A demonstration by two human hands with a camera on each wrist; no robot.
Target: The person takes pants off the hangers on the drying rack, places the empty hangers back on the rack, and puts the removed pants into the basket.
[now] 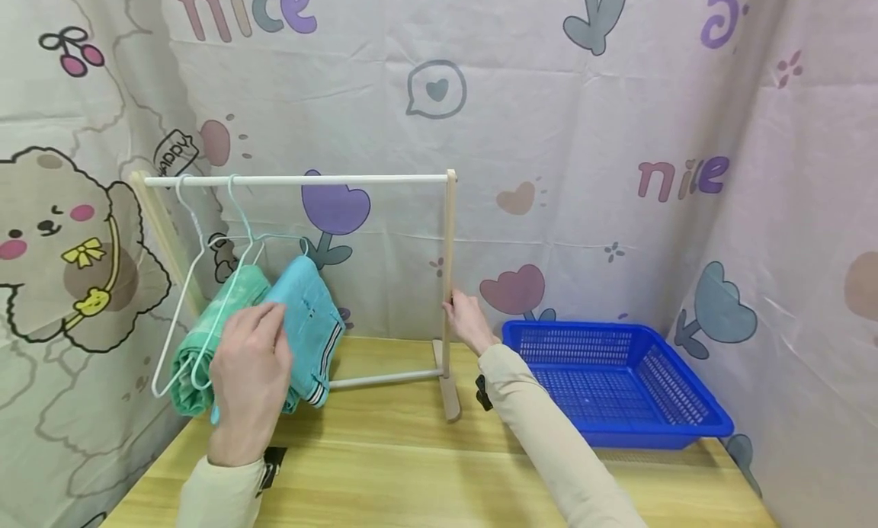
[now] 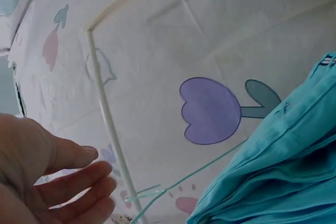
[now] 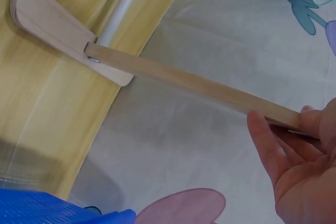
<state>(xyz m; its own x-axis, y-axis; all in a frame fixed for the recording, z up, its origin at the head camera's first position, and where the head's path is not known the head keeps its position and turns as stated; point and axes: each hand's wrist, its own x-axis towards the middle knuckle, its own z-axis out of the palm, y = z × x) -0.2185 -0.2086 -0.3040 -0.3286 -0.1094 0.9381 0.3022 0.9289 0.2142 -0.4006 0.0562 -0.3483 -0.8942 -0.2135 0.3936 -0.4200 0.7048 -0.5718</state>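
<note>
A small clothes rack [image 1: 295,180] with a white top bar and wooden posts stands on the table. Two pale hangers [image 1: 240,208] hook over the bar's left part. A green garment [image 1: 236,292] and a turquoise garment [image 1: 305,315] with dark-and-white striped trim hang folded below it. In front of them is my left hand [image 1: 250,376]; in the left wrist view its fingers [image 2: 79,182] are loosely bent with nothing in them. My right hand [image 1: 472,322] holds the rack's right wooden post [image 3: 194,82] between thumb and fingers, above its foot [image 3: 52,30].
To the right on the wooden table [image 1: 384,467] sits a blue plastic basket [image 1: 617,439] with mesh walls. A printed cloth [image 1: 549,132] hangs behind and at both sides. A white lower bar [image 1: 387,379] runs near the tabletop between the rack's ends.
</note>
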